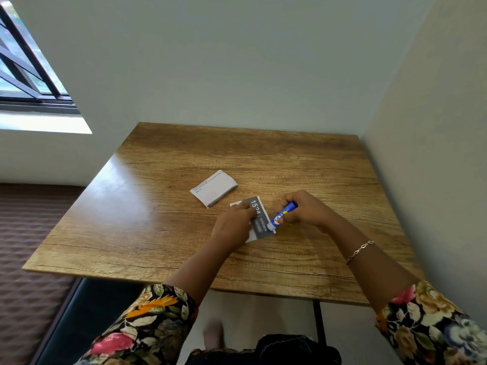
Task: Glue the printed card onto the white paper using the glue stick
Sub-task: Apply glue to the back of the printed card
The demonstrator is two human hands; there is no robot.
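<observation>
The right hand (303, 209) is gripping the blue glue stick (283, 216), its tip touching the grey printed card (259, 219) on the wooden table (158, 219). The left hand (234, 225) is pressing flat on the card, hiding part of its lettering. The folded white paper (214, 188) is lying just beyond.

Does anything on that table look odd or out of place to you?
One thing: the glue stick in the right hand touches the printed card on its printed, face-up side. Nothing looks spilled or damaged.

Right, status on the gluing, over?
Left hand pins card. Right hand rubs glue stick on its near edge. White paper lies apart. Nothing in the way.
</observation>
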